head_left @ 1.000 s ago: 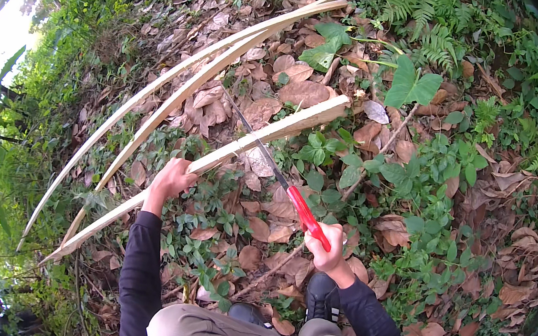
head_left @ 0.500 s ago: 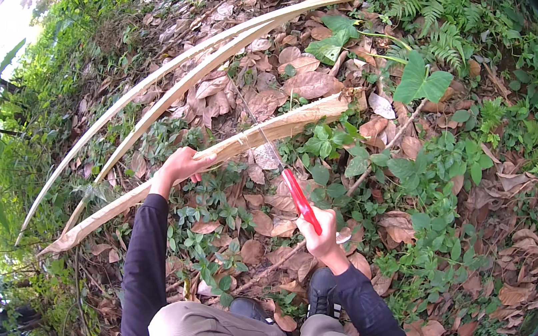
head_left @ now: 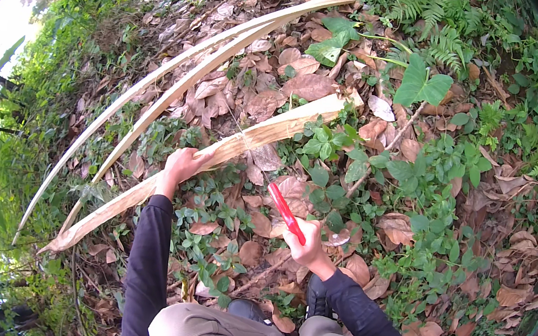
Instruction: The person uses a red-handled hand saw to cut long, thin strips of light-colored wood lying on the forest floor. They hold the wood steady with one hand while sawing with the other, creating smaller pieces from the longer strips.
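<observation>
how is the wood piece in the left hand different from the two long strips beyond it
The held wood piece is broader; the two strips look narrower. The left hand grips the held wood piece, with the red-handled saw across it, while no hand touches the two strips. The two strips bow more in this view than the held wood piece. Both are pale, bare wood.

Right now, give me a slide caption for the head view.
Left hand grips a pale wooden strip; right hand holds a red-handled saw across it.
</observation>
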A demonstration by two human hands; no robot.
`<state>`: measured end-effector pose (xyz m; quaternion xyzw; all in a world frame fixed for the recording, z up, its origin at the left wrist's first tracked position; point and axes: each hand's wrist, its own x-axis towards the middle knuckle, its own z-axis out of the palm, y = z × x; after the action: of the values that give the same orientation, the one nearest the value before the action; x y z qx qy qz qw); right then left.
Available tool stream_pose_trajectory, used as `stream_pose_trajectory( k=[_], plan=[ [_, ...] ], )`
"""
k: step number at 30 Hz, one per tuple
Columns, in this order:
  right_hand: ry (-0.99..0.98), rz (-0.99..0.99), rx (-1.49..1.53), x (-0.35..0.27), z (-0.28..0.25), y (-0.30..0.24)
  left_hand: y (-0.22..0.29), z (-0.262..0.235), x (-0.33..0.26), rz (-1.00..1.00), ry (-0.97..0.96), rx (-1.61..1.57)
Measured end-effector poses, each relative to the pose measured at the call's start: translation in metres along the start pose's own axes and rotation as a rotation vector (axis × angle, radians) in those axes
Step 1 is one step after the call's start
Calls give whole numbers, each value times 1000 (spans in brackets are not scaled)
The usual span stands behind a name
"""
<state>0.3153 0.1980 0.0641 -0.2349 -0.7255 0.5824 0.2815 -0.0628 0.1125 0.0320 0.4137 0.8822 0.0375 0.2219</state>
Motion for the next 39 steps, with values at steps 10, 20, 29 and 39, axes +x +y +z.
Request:
stream_pose_trajectory(
  k=[10, 20, 29, 39],
  plan=[
    [9, 46, 32, -1, 6, 8, -27, 50, -14, 217, 305, 302],
    [-14, 83, 34, -7, -30, -50, 15, -45, -38, -5, -448, -268],
    [6, 45, -66, 3, -2, -20, 13, -10, -43, 171, -9, 1],
    [30, -62, -54, 9, 10, -14, 34, 38, -33, 292, 216, 151]
  ],
)
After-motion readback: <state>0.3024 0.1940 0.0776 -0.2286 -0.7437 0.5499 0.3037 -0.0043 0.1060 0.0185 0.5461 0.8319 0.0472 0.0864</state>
